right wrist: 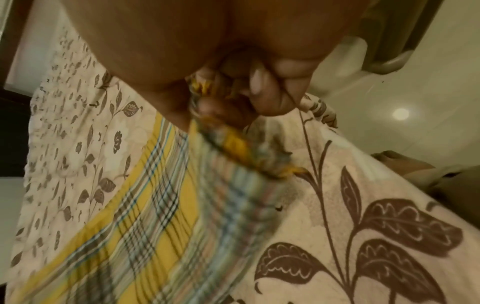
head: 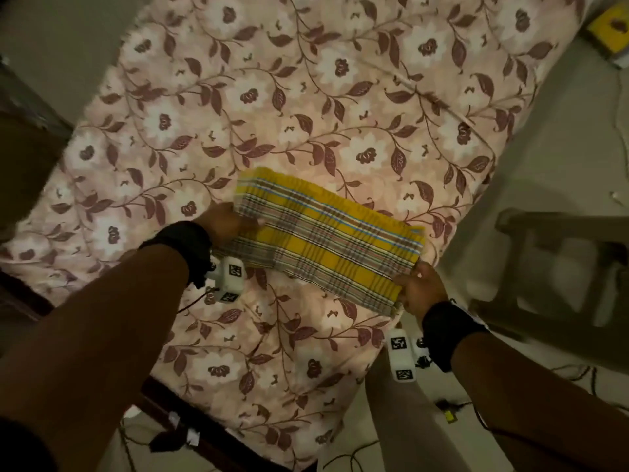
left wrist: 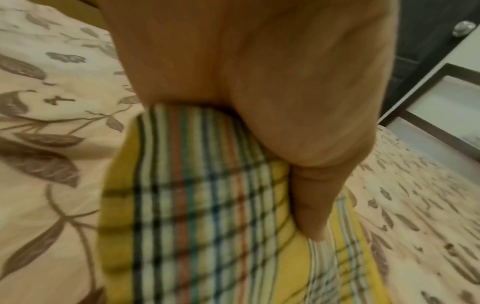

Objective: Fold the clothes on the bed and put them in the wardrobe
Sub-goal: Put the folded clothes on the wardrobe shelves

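A yellow plaid cloth [head: 326, 240], folded into a long strip, lies across the floral bedspread [head: 306, 97] near the bed's right edge. My left hand [head: 231, 223] holds the strip's left end; in the left wrist view the thumb [left wrist: 311, 205] lies on top of the cloth [left wrist: 194, 205], and the other fingers are hidden. My right hand [head: 417, 287] pinches the near right corner. The right wrist view shows curled fingers [right wrist: 259, 90] bunching the cloth's edge [right wrist: 233, 148], which is lifted slightly off the bedspread [right wrist: 363, 226].
A pale chair [head: 561, 267] stands on the floor right of the bed. A yellow object [head: 609, 25] lies at the top right. Dark furniture [head: 20, 148] is on the left, with a round knob [left wrist: 465, 28]. Cables [head: 449, 413] trail on the floor by my legs.
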The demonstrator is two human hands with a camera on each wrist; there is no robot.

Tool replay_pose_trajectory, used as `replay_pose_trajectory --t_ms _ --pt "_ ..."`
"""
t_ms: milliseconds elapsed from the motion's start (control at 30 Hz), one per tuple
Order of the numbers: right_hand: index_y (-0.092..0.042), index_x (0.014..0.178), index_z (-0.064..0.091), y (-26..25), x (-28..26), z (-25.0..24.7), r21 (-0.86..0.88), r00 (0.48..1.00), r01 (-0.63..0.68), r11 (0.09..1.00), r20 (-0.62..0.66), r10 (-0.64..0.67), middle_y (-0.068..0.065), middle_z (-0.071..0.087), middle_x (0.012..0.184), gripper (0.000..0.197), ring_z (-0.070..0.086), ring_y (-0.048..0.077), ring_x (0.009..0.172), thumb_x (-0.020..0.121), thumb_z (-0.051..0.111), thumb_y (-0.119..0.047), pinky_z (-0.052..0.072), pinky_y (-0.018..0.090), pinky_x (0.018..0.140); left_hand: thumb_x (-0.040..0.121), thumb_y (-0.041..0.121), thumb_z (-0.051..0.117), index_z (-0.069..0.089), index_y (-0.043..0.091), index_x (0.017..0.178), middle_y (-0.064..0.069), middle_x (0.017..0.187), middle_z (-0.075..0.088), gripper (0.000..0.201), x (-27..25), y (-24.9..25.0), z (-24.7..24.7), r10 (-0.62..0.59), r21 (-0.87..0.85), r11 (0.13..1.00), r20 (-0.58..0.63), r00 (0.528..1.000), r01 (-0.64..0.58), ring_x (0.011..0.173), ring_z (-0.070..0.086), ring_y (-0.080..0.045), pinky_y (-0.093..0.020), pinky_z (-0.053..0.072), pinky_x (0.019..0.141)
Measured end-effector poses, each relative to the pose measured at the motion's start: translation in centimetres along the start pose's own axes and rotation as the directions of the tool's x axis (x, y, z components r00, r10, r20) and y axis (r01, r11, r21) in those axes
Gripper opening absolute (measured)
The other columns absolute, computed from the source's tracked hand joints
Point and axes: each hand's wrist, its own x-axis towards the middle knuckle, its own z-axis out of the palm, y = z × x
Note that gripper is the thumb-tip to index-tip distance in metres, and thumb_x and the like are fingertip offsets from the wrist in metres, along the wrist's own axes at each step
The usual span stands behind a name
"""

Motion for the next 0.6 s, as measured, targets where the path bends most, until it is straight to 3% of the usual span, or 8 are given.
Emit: replay_pose_trajectory --t_ms 33,133,200,300,333,433,500,600 --pt "-0.015 0.115 0.062 -0.6 -0.8 -0.4 0.006 1.0 -0.011 1.0 0.008 0.011 0.009 0.068 0.105 0.027 0.061 0.019 0.066 0.093 0.061 0.0 0.049 0.026 0.048 0.078 0.053 0.088 0.072 0.029 0.125 0.0 0.127 0.072 0.055 -1.5 -0.3 -0.1 -0.003 -0.089 0.996 0.035 0.999 0.006 0.117 0.067 -0.027 -0.051 0.048 0.11" --pt "-0.012 0.108 0.062 -3.0 -4.5 -1.2 -0.11 0.999 -0.008 0.994 0.04 0.013 0.003 0.066 0.103 0.02 0.058 0.02 0.078 0.095 0.056 0.002 0.047 0.035 0.068 0.084 0.035 0.087 0.071 0.029 0.121 0.0 0.123 0.074 0.041 -6.8 -2.0 0.6 0.01 -0.255 0.967 0.05 0.999 0.003 0.116 0.068 -0.027 -0.049 0.051 0.106" --pt "-0.007 0.11 0.057 -4.3 -7.4 -1.6 -0.201 0.999 -0.016 0.979 0.044 0.026 0.0 0.063 0.105 0.016 0.055 0.026 0.083 0.097 0.054 0.001 0.042 0.035 0.066 0.076 0.043 0.093 0.062 0.035 0.133 0.004 0.128 0.072 0.066 -11.2 -4.8 1.8 0.013 -0.329 0.944 -0.058 0.998 -0.032 0.119 0.067 -0.027 -0.05 0.053 0.103" --pt "-0.009 0.135 0.053 -6.2 -13.2 -0.1 -0.416 0.986 0.103 0.903 0.163 -0.037 0.01 0.054 0.14 0.036 0.053 0.038 0.12 0.099 0.056 -0.007 0.046 0.044 0.098 0.07 0.052 0.094 0.039 0.046 0.151 0.011 0.148 0.056 0.097 -20.0 -11.1 4.6 -0.022 -0.457 0.887 -0.177 0.984 -0.062 0.131 0.059 -0.021 -0.05 0.052 0.107" --pt "-0.013 0.141 0.051 -6.7 -15.5 0.8 -0.485 0.967 0.195 0.853 0.242 -0.083 0.008 0.052 0.143 0.041 0.051 0.038 0.127 0.1 0.056 -0.01 0.044 0.044 0.105 0.069 0.057 0.093 0.034 0.048 0.153 0.014 0.151 0.052 0.103 -24.6 -12.0 5.4 -0.066 -0.544 0.836 -0.218 0.974 -0.065 0.132 0.057 -0.019 -0.051 0.05 0.108" --pt "-0.017 0.141 0.054 -7.6 -21.7 4.6 -0.638 0.845 0.515 0.572 0.493 -0.21 0.002 0.056 0.133 0.039 0.052 0.035 0.129 0.102 0.057 -0.014 0.042 0.042 0.107 0.075 0.058 0.088 0.04 0.038 0.151 0.01 0.147 0.056 0.092 -37.3 -16.3 7.6 -0.216 -0.698 0.703 -0.393 0.894 -0.137 0.128 0.058 -0.019 -0.051 0.047 0.11" --pt "-0.019 0.147 0.049 -7.5 -25.8 8.4 -0.648 0.724 0.684 0.336 0.659 -0.203 0.005 0.053 0.146 0.048 0.05 0.035 0.133 0.101 0.06 -0.029 0.039 0.048 0.113 0.077 0.06 0.085 0.051 0.04 0.136 0.006 0.134 0.067 0.071 -46.1 -18.8 8.3 -0.304 -0.744 0.62 -0.522 0.797 -0.25 0.12 0.066 -0.017 -0.051 0.051 0.107" --pt "-0.014 0.146 0.051 -7.1 -34.8 16.1 -0.525 0.532 0.847 0.087 0.839 -0.117 0.01 0.055 0.144 0.048 0.052 0.036 0.131 0.101 0.059 -0.03 0.04 0.042 0.109 0.093 0.033 0.078 0.047 0.032 0.138 0.011 0.124 0.068 0.054 -57.2 -24.6 10.1 -0.459 -0.782 0.506 -0.601 0.654 -0.364 0.111 0.068 -0.01 -0.026 0.057 0.093"
